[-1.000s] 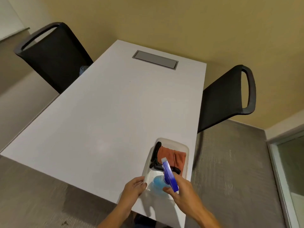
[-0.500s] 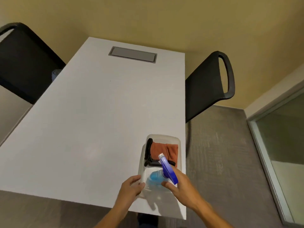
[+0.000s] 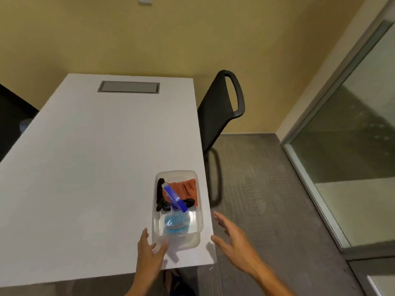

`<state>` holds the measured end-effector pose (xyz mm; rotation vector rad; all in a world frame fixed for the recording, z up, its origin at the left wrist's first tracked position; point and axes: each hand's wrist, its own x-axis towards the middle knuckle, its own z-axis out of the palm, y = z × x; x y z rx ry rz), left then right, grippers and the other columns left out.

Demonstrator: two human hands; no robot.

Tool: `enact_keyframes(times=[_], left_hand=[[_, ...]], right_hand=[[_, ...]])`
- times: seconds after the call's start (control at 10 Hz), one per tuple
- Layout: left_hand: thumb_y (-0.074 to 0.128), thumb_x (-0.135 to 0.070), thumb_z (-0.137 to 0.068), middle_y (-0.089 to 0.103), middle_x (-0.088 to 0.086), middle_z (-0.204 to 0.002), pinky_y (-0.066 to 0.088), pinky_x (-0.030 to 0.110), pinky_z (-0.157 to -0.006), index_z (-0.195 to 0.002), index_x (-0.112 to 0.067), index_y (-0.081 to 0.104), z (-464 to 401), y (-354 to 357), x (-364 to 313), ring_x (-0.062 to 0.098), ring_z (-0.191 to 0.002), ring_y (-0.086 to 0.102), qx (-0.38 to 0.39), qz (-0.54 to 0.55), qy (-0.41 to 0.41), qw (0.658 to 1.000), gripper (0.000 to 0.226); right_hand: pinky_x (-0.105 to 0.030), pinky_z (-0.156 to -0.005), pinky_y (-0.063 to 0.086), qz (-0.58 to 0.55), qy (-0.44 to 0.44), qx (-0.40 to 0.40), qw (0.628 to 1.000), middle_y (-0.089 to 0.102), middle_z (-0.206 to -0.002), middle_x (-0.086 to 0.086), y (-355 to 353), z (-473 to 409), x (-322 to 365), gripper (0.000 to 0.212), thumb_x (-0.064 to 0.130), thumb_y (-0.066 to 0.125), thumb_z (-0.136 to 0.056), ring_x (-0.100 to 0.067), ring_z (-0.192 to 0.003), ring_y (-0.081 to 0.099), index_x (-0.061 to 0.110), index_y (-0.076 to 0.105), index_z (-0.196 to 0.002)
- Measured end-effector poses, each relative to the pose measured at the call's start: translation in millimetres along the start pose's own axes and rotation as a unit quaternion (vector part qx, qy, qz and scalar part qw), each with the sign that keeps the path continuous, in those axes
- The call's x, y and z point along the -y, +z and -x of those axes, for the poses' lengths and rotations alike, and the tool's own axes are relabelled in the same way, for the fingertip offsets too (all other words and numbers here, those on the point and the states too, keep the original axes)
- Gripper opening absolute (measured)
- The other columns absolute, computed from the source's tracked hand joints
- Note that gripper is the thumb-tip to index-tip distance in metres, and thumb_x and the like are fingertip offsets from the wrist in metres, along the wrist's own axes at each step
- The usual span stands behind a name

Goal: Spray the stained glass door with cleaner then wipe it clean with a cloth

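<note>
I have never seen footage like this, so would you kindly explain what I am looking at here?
There is no machine: a person wears a camera on the head, looking down at their own bare hands. The left hand touches the near corner of a clear plastic tub on a white table. The right hand hovers open beside it, holding nothing. In the tub stand a blue spray bottle and an orange cloth. The glass door is at right.

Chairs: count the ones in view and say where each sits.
2. One black chair stands at the table's right side, near the glass door. Another chair is partly cut off at the left edge.
</note>
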<state>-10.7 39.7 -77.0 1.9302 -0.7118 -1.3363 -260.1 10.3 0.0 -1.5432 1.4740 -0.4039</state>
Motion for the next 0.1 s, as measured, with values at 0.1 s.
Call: enact_keyframes(times=[0.1], left_hand=[[0.076,-0.027,-0.089,0.039,0.010,-0.148,0.050,0.052,-0.101,-0.142,-0.030,0.041,23.1,17.5,15.9,0.035,-0.128,0.052,-0.038,-0.054,0.069,0.995,0.064]], right_hand=[[-0.028,-0.116,0.034,-0.021,-0.004,-0.034,0.999,0.037,-0.152,0.019,-16.1,43.3,-30.1,0.061,0.037,0.062,-0.097,0.002,-0.138,0.037,0.056,0.026,-0.143]])
